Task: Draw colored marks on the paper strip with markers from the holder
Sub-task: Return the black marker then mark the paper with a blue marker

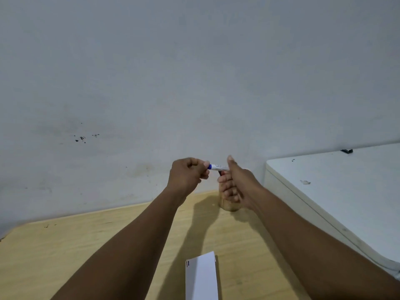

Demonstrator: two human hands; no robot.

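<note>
Hands meet above the far end of the pale wooden tabletop (91,245), both on one white-barrelled marker with a blue collar (218,167) held level. The left hand (187,177) is curled shut with its fingertips pinching the blue end; whether it holds a cap or the collar itself cannot be told. The right hand (236,185) is wrapped around the barrel with the thumb raised. Just behind and below the right hand stands the round light wooden holder (229,205), mostly hidden. Nearer the person than the holder lies the white paper strip (201,278), with short blue and red marks at its far left corner. The step looks like capping or uncapping. Doing it well means pulling or pushing straight along the barrel, keeping the right grip firm and the tip clear of the fingers.
</note>
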